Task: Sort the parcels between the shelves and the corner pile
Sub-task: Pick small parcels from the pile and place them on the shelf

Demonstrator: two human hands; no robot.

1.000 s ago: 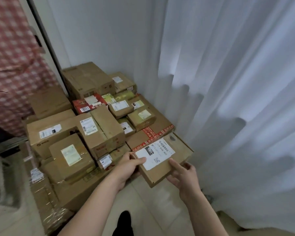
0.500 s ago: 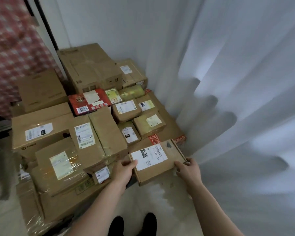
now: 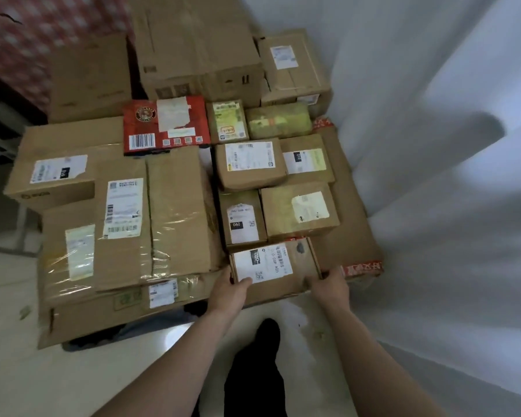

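A flat brown cardboard parcel (image 3: 301,266) with a white label lies at the front edge of the corner pile (image 3: 178,206), on top of a larger box with red tape. My left hand (image 3: 230,291) grips its near left corner, thumb on the label. Its near right corner is held by my right hand (image 3: 331,285). The parcel sits level, against a small labelled box (image 3: 242,218) behind it.
The pile holds several brown boxes, a red printed box (image 3: 166,124) and a green wrapped packet (image 3: 278,121). White curtains (image 3: 433,176) hang on the right. A red checked cloth (image 3: 42,31) is at the top left. Pale floor tiles (image 3: 103,371) lie below, my dark-trousered leg (image 3: 253,371) between my arms.
The parcel has gone down and forward from mid-air onto the front of the pile. Both hands went with it and the view has tilted further down.
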